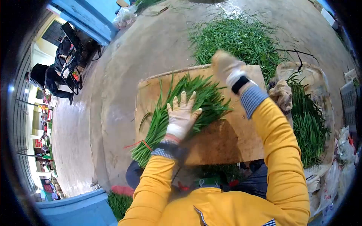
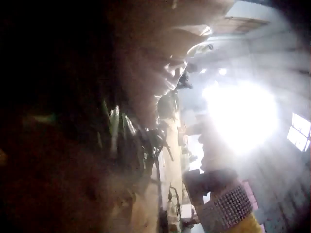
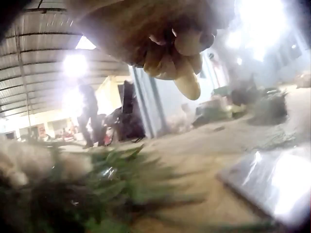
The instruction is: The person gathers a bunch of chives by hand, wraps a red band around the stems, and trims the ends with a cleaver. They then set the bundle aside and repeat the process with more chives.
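Observation:
A bundle of flat-leaved garlic chives lies on a worn wooden board, with a red band around its pale stem end. Across the leaves rests my gloved left hand, fingers spread and straight. My gloved right hand, blurred, is raised near the far right edge of the board, apart from the bundle. In the right wrist view its fingers are curled, and no held thing shows among them. The left wrist view is mostly dark, with a few leaves visible.
Beyond the board lies a heap of loose green leaves. At the right stands a lined basket holding more greens, with a crumpled cloth on its near rim. A shiny grey slab shows low in the right wrist view. Someone sits at far left.

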The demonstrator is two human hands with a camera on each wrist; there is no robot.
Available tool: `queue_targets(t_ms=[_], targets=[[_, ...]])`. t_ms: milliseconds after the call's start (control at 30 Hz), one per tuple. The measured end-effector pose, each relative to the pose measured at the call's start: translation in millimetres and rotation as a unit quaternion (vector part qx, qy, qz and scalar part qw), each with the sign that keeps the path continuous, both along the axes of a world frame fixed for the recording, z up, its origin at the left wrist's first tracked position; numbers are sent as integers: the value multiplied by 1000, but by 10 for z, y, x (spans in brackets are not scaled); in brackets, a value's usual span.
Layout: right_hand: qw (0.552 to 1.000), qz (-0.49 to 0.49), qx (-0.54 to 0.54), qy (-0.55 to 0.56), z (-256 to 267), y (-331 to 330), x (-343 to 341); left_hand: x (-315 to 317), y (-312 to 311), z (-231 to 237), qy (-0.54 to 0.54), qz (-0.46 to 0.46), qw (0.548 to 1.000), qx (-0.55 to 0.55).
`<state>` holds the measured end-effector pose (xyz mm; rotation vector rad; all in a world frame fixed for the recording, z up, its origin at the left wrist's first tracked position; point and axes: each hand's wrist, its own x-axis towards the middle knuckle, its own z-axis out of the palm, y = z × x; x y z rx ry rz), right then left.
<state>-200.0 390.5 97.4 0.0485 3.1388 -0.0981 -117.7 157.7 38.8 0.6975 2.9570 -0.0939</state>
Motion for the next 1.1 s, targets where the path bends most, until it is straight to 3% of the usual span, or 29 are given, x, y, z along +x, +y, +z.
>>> queue_targets(t_ms=[67, 133, 167, 200, 233, 267, 300, 333, 400, 467, 533, 633, 667, 733, 800, 867, 900, 933, 1033, 1100], targets=[[987, 8, -99, 123, 183, 364, -157, -15, -32, 10, 3, 5, 1000, 30], [920, -39, 62, 386, -125, 687, -299, -25, -27, 28, 6, 4, 1000, 25], [927, -3, 152, 344, -296, 838, -353, -28, -29, 29, 6, 4, 1000, 27], [981, -25, 104, 160, -60, 619, -107, -20, -22, 23, 6, 7, 1000, 30], [992, 56, 110, 4, -87, 545, -12, -34, 1, 25, 6, 8, 999, 34], [992, -69, -71, -81, 419, 186, 460, -43, 14, 32, 10, 7, 999, 36], [972, 195, -127, -22, -297, 402, 439, -28, 4, 38, 11, 7, 999, 36], [987, 122, -72, -75, -549, 245, 522, -16, -13, 40, 13, 7, 999, 34], [980, 171, -90, -38, -582, 55, 678, -15, -5, 43, 11, 6, 999, 31], [987, 142, -12, 80, -835, -4, 659, -22, -31, -8, 17, 8, 999, 51], [990, 98, 15, 97, -877, -69, 651, -14, -27, 23, 2, 10, 999, 53], [993, 112, -20, 26, -755, 79, 586, -29, -32, 81, -25, 13, 998, 56], [993, 113, -16, 24, -730, 97, 601, -29, -37, 85, -27, 14, 998, 60], [982, 133, -118, 60, -639, 93, 670, -24, -33, 94, -24, 13, 998, 61], [982, 149, -105, 54, -754, 13, 650, -21, -16, 111, -28, 14, 998, 60], [989, 141, 27, 38, -786, -110, 677, -22, -28, 107, -29, 21, 998, 57], [988, 139, 43, 55, -802, -134, 677, -25, -32, 96, -27, 17, 998, 59], [987, 145, 43, 55, -801, -121, 660, -28, -36, 84, -26, 12, 998, 61], [978, 182, -91, 43, -603, -12, 690, -34, -44, 56, -32, 16, 997, 66], [967, 225, -108, 41, -451, 38, 704, -33, -47, 85, -42, 17, 997, 68]])
